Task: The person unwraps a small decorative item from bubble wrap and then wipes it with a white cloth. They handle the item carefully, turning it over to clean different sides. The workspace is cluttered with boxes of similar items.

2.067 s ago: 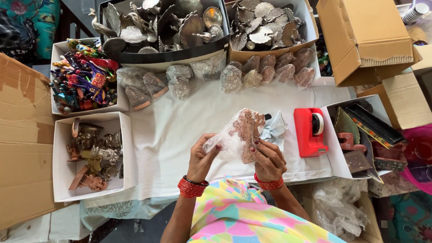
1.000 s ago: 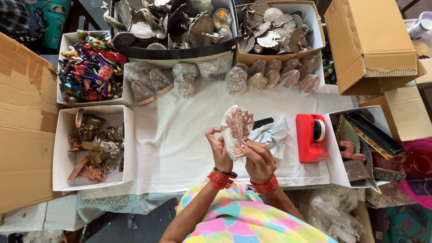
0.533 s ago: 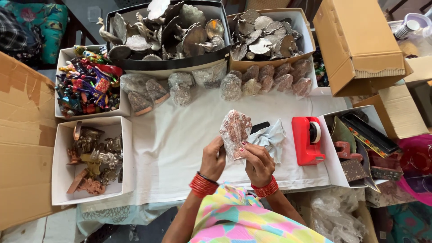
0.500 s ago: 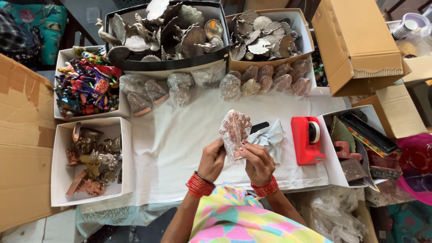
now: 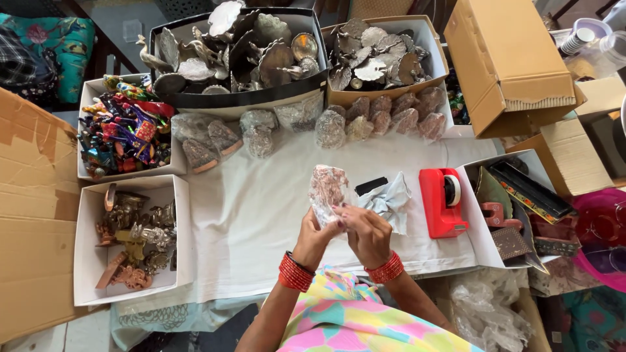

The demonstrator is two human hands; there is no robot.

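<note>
Left hand (image 5: pixel 315 236): raised, wrist bent, fingers pinching lower edge of plastic-wrapped ornament (image 5: pixel 326 190).
Right hand (image 5: pixel 366 233): knuckles up, fingertips pressed on same edge.
Ornament: upright above fingertips.
Right of fingers: red tape dispenser (image 5: pixel 441 203).

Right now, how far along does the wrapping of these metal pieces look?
Done: a row of wrapped bundles lies along the back of the white cloth. In hand: the left hand and right hand together hold a plastic-wrapped piece, beside the red tape dispenser. Left: many bare metal pieces fill the black tray and the cardboard box.
</note>
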